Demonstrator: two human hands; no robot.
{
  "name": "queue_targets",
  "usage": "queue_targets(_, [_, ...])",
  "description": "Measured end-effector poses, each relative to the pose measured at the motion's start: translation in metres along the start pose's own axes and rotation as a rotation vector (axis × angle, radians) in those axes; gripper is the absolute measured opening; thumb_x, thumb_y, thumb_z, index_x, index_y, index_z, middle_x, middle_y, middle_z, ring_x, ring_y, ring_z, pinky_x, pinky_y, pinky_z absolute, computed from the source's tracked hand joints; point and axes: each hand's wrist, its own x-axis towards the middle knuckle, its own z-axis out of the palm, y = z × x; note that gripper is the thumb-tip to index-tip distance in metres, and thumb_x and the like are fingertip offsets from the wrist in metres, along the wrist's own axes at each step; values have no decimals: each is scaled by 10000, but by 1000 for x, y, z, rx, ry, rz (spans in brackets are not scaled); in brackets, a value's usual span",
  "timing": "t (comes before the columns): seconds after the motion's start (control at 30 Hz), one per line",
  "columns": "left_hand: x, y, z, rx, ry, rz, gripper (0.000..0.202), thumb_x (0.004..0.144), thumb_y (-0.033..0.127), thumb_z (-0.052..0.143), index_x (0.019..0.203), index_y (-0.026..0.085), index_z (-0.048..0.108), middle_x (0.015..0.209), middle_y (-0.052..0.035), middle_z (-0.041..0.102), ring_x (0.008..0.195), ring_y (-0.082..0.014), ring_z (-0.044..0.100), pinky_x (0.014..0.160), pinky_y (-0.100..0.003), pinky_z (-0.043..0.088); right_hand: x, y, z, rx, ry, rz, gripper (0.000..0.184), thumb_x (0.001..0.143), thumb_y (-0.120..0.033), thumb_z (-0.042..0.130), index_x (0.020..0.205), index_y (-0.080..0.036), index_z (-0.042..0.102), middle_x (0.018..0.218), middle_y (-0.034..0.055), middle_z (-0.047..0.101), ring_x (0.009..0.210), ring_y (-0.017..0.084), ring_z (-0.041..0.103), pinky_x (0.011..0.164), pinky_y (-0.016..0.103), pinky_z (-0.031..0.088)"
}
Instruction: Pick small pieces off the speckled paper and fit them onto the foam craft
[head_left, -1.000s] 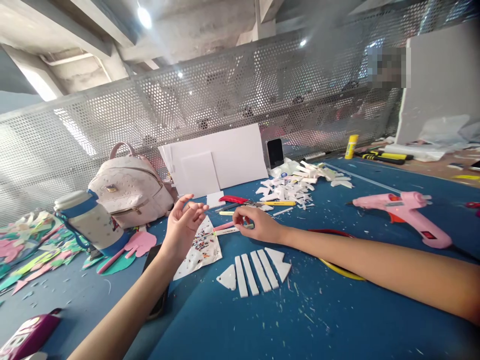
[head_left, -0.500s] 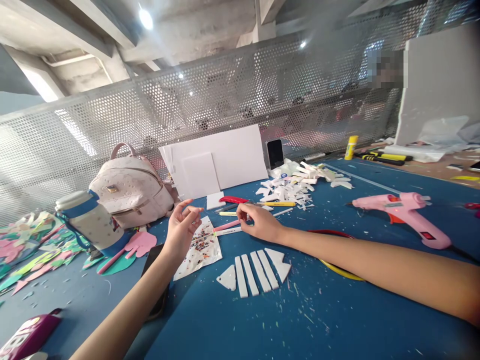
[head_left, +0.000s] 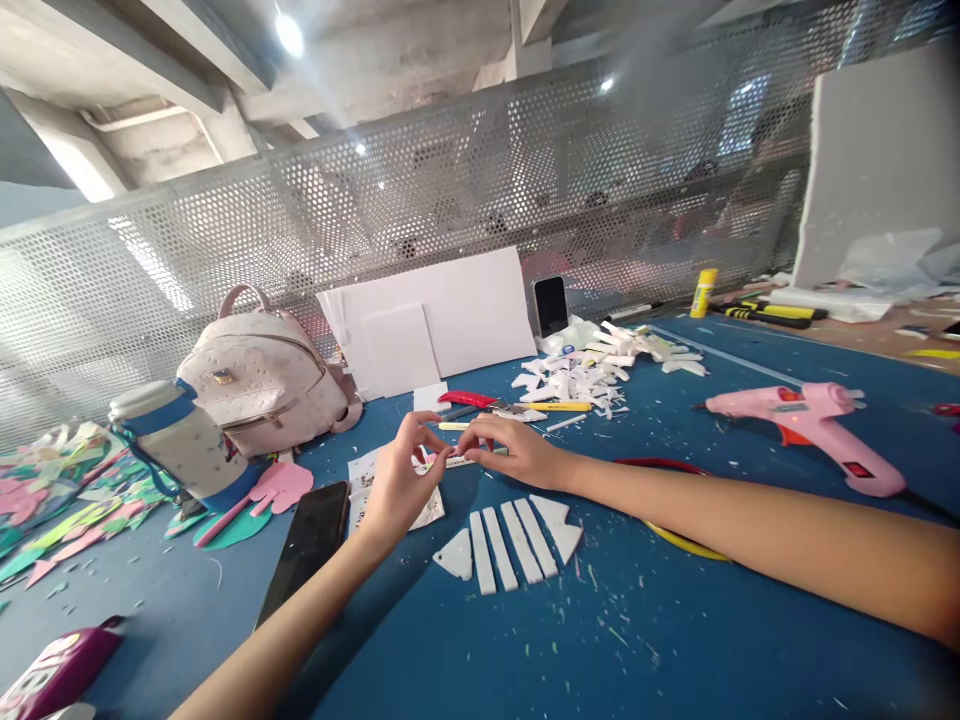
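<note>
My left hand (head_left: 405, 480) and my right hand (head_left: 521, 452) meet fingertip to fingertip above the pens in mid-table. Both have thumb and forefinger pinched together; whatever lies between them is too small or hidden to name. Beneath the fingers shows part of a slim white pen (head_left: 480, 456). A white sheet speckled with small coloured bits (head_left: 431, 510) lies partly under my left hand. Nearer to me, white foam pieces are laid in a row: a triangle with a small hole (head_left: 454, 556), several narrow strips (head_left: 501, 550) and a notched end piece (head_left: 556, 528).
Behind the hands lie red-handled pliers (head_left: 469, 399), a yellow pen (head_left: 559, 407) and a heap of white foam scraps (head_left: 574, 380). A pink glue gun (head_left: 814, 410) rests at right. Left are a black phone (head_left: 307, 545), a bottle (head_left: 180, 440) and a backpack (head_left: 262, 375).
My left hand has moved right and slightly forward to meet my right hand. My right fingers have shifted slightly left, and the black phone is more exposed.
</note>
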Motion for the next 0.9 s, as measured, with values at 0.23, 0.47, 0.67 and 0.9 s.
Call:
queue_targets(0.23, [-3, 5, 1, 106, -20, 77, 295, 868, 162, 555, 1134, 260, 472, 808, 39, 670, 701, -138, 550, 716, -250, 432, 3, 3, 2, 109, 75, 60, 213, 917, -390, 626, 884, -188, 687, 805, 22, 654, 741, 149, 563, 655, 260, 422])
queue_targets(0.47, [0, 3, -3, 76, -28, 101, 259, 870, 176, 580, 1111, 246, 516, 777, 46, 686, 706, -125, 561, 734, -242, 444, 5, -3, -2, 199, 124, 164, 193, 880, -375, 674, 859, -185, 700, 798, 21, 687, 703, 139, 594, 623, 253, 413])
queue_targets(0.67, [7, -6, -10, 68, -142, 93, 289, 851, 157, 555, 1129, 234, 550, 826, 24, 723, 757, -134, 637, 746, -255, 466, 4, -4, -2, 148, 135, 123, 134, 899, -311, 641, 865, -183, 664, 786, 17, 657, 722, 143, 601, 621, 251, 427])
queue_targets(0.9, [32, -30, -63, 199, -467, -2, 194, 815, 196, 510, 877, 187, 694, 866, -25, 751, 789, -162, 681, 745, -254, 501, 4, -4, -2, 140, 150, 111, 59, 903, -232, 590, 863, -191, 602, 833, 13, 630, 747, 131, 586, 623, 242, 438])
